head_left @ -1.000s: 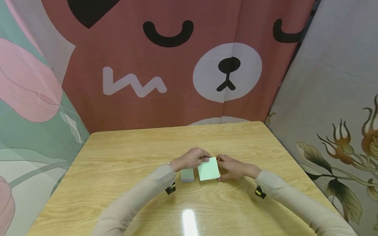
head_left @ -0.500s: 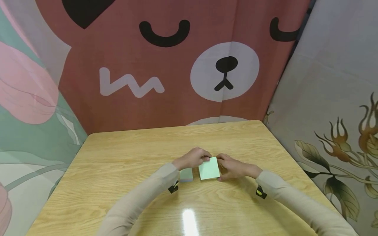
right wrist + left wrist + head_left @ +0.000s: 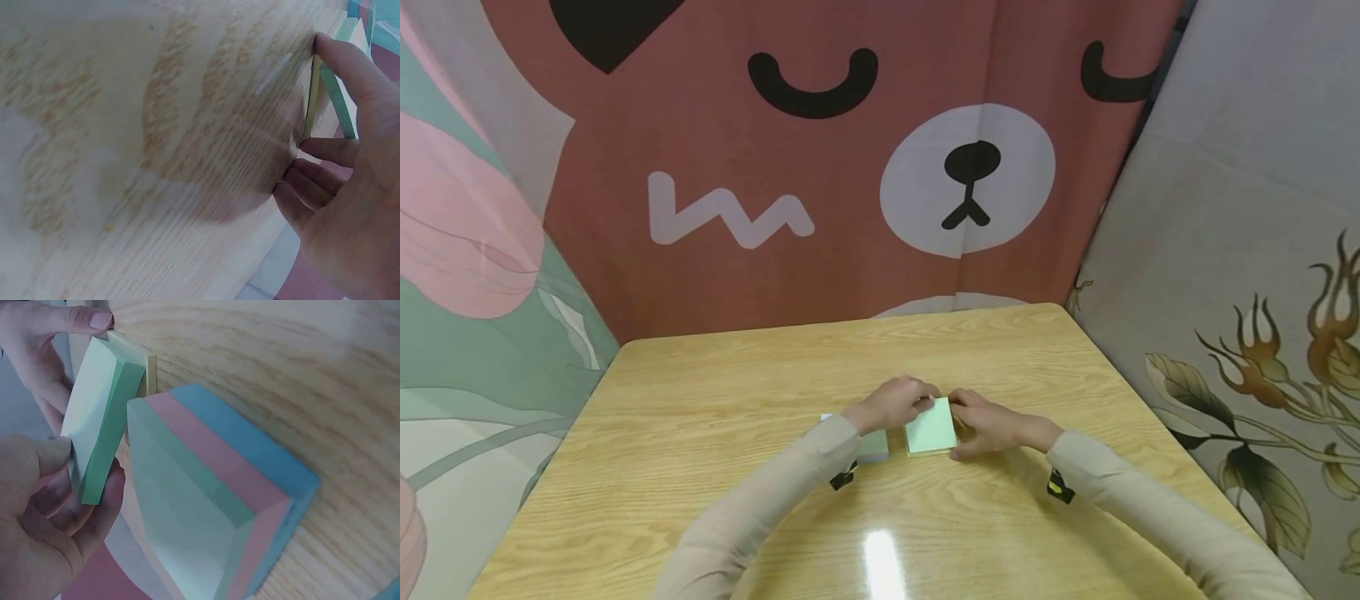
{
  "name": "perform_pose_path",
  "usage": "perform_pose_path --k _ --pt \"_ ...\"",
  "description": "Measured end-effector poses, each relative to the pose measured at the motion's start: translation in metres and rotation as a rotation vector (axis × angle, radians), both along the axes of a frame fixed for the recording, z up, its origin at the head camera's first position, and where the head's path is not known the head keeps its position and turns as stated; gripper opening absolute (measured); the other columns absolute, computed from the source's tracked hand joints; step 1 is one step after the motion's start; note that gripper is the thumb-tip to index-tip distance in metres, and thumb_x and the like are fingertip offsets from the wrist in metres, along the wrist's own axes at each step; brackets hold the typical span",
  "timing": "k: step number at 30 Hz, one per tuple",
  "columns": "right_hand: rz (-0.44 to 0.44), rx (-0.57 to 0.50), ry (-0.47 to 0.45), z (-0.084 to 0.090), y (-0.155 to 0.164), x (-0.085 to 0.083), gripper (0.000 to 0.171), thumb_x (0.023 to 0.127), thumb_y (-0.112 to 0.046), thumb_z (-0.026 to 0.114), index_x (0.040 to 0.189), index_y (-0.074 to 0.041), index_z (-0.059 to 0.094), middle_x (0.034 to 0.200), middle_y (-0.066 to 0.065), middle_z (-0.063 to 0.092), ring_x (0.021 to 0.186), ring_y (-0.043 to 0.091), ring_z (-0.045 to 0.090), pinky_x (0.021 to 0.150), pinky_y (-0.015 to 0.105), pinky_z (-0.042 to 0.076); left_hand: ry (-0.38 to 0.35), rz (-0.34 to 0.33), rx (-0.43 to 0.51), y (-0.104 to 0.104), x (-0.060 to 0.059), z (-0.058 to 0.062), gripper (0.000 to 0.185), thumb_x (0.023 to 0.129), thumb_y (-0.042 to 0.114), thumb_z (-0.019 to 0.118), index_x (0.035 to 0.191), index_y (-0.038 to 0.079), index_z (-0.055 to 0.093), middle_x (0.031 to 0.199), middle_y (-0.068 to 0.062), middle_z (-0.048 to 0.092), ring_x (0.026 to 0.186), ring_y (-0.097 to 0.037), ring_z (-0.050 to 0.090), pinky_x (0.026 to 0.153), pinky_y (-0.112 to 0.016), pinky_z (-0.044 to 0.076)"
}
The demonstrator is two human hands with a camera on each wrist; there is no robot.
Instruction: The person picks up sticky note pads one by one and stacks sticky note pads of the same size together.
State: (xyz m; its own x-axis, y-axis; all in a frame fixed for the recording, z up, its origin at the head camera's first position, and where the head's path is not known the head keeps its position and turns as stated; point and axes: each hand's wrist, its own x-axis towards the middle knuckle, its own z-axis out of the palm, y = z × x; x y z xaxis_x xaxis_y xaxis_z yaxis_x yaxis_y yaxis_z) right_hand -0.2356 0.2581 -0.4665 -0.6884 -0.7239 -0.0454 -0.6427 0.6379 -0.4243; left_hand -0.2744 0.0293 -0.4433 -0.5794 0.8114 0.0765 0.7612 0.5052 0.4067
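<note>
My left hand (image 3: 891,404) pinches a light green sticky note pad (image 3: 931,427) by its far edge, thumb on top and fingers beneath. In the left wrist view the green pad (image 3: 103,419) is tilted just over a thin yellow sticky note pad (image 3: 150,372) on the table. My right hand (image 3: 992,423) holds the yellow pad from the right side, thumb at its near corner and index finger at the far one, as the right wrist view shows. Left of these, a stack of green, pink and blue sticky note pads (image 3: 219,469) lies on the table, partly hidden by my left arm in the head view.
A pale corner of another flat thing (image 3: 826,416) peeks out behind my left sleeve. The wooden table (image 3: 737,375) reaches back to a bear-print curtain (image 3: 737,283). Printed curtains hang at both sides.
The green pad has come down closer to the yellow pad, whose edge now shows below it. My right hand stays about the same. The head view has shifted slightly.
</note>
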Motion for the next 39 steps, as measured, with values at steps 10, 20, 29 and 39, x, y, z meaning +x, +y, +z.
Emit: perform_pose_path --k 10,20,29,39 --pt "0.005 -0.005 0.028 -0.001 -0.001 0.000 0.065 0.088 -0.038 0.075 0.133 0.003 0.052 0.131 0.011 0.042 0.115 0.024 0.041 0.091 0.043 0.044 -0.058 -0.058 -0.057 -0.006 0.007 0.000 0.062 0.095 0.037 0.068 0.145 0.007 0.047 0.137 -0.007 0.056 0.114 -0.017 0.056 0.094 -0.030 0.048" --pt "-0.002 0.002 0.070 -0.002 -0.001 0.003 0.072 0.088 -0.035 0.075 0.138 0.008 0.047 0.129 0.012 0.043 0.116 0.025 0.043 0.094 0.045 0.046 -0.115 -0.070 -0.120 -0.013 0.017 -0.007 0.091 0.080 0.038 0.083 0.155 0.021 0.033 0.132 -0.007 0.048 0.106 -0.014 0.051 0.081 -0.026 0.049" --pt "-0.018 -0.012 0.079 -0.004 -0.004 0.005 0.071 0.087 -0.034 0.076 0.138 0.007 0.047 0.128 0.011 0.044 0.115 0.024 0.043 0.094 0.044 0.046 -0.060 -0.079 -0.168 -0.014 0.018 -0.008 0.084 0.084 0.037 0.080 0.154 0.020 0.035 0.134 -0.006 0.054 0.111 -0.017 0.051 0.083 -0.029 0.048" --pt "-0.011 -0.026 0.075 -0.002 -0.005 0.006 0.072 0.086 -0.032 0.077 0.140 0.003 0.044 0.128 0.010 0.044 0.114 0.024 0.043 0.091 0.043 0.046 -0.083 -0.056 -0.226 -0.015 0.018 -0.011 0.087 0.087 0.039 0.075 0.158 0.025 0.026 0.145 -0.004 0.046 0.121 -0.021 0.043 0.088 -0.038 0.047"
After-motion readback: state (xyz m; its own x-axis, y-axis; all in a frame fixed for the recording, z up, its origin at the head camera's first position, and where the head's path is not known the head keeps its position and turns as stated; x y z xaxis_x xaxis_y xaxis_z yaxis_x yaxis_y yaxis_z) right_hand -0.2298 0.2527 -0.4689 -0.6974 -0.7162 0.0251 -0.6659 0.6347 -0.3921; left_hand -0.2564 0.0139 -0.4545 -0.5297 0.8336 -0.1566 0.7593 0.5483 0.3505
